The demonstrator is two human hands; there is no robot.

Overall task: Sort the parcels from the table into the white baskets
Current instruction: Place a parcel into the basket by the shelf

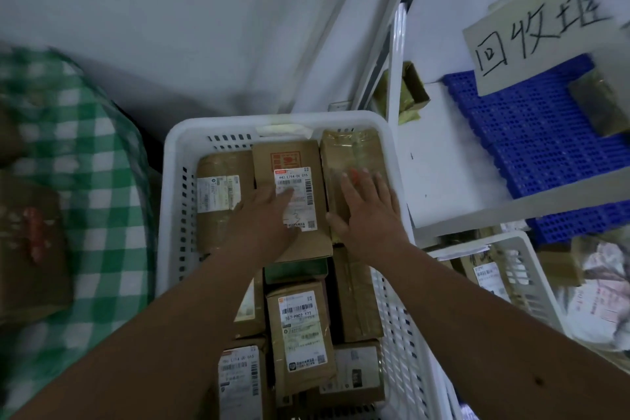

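Pressing parcels flat, both hands, white basket

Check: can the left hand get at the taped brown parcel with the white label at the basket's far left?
Probably yes. The left hand lies flat on the middle brown cardboard parcel, right beside the taped brown parcel, whose top is uncovered. The white basket wall is close on its far side.

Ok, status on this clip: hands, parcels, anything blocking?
Left hand flat on labelled parcel in white basket. Right hand flat on taped parcel beside it. Basket nearly full. Nothing blocking.
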